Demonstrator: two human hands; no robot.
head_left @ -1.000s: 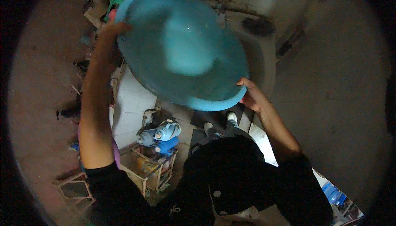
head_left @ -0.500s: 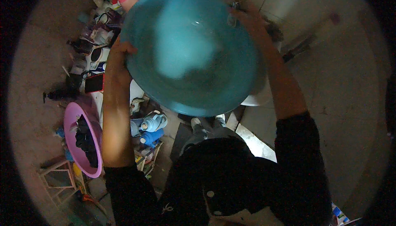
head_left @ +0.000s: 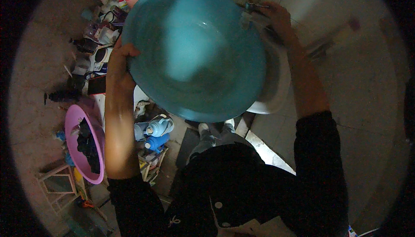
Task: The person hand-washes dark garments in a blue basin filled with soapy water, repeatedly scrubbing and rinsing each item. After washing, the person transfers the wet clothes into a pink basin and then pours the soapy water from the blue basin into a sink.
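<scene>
Head view: large turquoise basin (head_left: 194, 51) is held up at chest height, hollow side toward the camera. Left hand (head_left: 119, 62) is clamped on its left rim. Right hand (head_left: 276, 16) is at the far right rim beside a tap (head_left: 253, 6); its grip cannot be told. Basin hangs over a white sink (head_left: 276, 90), apparently for filling. Below left, pink tub (head_left: 80, 146) of dark clothes and blue bottles (head_left: 158, 129) stand on the floor.
</scene>
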